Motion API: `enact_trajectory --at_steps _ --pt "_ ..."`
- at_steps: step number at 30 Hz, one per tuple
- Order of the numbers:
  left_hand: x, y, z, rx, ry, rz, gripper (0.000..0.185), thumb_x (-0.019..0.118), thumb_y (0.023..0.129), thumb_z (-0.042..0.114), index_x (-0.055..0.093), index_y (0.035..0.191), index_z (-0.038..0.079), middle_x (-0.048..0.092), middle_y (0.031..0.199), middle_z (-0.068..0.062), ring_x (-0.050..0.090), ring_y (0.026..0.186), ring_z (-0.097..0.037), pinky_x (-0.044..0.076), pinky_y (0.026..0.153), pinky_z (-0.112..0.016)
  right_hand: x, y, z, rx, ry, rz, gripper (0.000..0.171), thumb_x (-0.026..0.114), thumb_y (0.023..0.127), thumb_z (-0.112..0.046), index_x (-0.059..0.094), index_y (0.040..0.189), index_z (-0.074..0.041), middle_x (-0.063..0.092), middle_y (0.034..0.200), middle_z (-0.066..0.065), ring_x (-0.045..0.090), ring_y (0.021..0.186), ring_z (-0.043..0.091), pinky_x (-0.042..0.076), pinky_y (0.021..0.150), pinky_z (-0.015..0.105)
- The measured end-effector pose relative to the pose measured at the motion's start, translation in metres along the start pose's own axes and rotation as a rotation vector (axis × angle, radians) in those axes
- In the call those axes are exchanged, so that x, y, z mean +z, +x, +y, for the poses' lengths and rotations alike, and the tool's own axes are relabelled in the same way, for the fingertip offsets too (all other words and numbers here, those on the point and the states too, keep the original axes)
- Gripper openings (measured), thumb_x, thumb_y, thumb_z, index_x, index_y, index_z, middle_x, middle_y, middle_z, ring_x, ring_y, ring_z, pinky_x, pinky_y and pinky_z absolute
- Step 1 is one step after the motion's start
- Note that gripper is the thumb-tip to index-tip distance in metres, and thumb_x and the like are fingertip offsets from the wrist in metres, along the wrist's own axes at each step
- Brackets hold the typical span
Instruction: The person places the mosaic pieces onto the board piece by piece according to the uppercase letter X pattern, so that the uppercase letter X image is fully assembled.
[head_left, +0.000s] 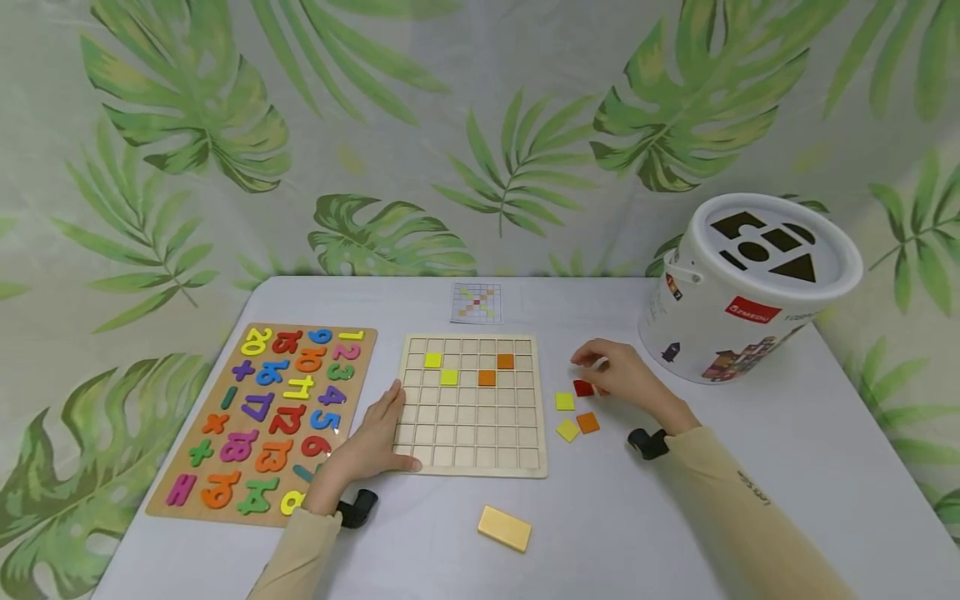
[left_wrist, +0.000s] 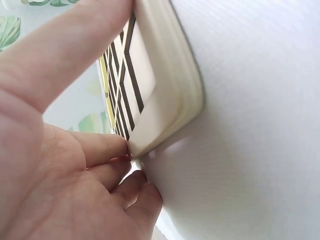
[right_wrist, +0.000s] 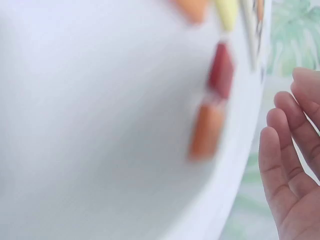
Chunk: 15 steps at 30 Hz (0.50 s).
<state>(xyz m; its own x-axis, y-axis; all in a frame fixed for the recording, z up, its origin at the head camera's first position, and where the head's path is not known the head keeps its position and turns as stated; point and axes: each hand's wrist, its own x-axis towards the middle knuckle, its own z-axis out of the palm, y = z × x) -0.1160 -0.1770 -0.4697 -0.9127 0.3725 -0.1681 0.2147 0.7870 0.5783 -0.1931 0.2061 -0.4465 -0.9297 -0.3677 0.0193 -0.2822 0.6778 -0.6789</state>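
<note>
A square wooden grid board (head_left: 470,433) lies in the middle of the table, with yellow tiles (head_left: 432,360) and orange tiles (head_left: 487,378) in some of its cells. My left hand (head_left: 367,442) rests at its front left corner, thumb on the rim and fingers against the left side. To the right of the board my right hand (head_left: 626,379) hovers over loose tiles, and no tile shows in its loosely extended fingers. Close under it lie a red tile (head_left: 583,388) and an orange tile (right_wrist: 206,131), with two yellow ones and another orange tile beside them.
A number puzzle board (head_left: 262,408) lies at the left. A printed pattern card (head_left: 476,303) is behind the grid board. In front lies a yellow rectangular block (head_left: 505,528). A large white bucket (head_left: 720,325) with a shape-sorter lid stands at the back right.
</note>
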Motion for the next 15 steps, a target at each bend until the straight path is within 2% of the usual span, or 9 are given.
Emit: enact_trajectory --at_steps 6,15 --pt "-0.001 -0.001 -0.001 -0.017 0.002 -0.007 0.11 0.08 0.065 0.031 0.011 0.14 -0.009 -0.001 0.148 -0.019 0.007 0.132 -0.038 0.019 0.104 -0.048 -0.007 -0.017 0.025 0.004 -0.009 0.021 0.021 0.07 0.076 -0.004 0.065 0.096 -0.006 0.062 0.092 0.004 0.055 0.086 0.021 0.048 0.075 0.036" --pt "0.0 0.001 0.0 -0.012 0.003 -0.009 0.109 0.08 0.065 0.031 0.011 0.14 -0.009 -0.002 0.148 -0.018 0.006 0.133 -0.037 0.018 0.104 -0.048 0.006 -0.014 0.026 0.035 -0.077 -0.059 0.026 0.07 0.075 -0.001 0.066 0.099 -0.01 0.06 0.099 0.004 0.051 0.091 0.023 0.044 0.084 0.042"
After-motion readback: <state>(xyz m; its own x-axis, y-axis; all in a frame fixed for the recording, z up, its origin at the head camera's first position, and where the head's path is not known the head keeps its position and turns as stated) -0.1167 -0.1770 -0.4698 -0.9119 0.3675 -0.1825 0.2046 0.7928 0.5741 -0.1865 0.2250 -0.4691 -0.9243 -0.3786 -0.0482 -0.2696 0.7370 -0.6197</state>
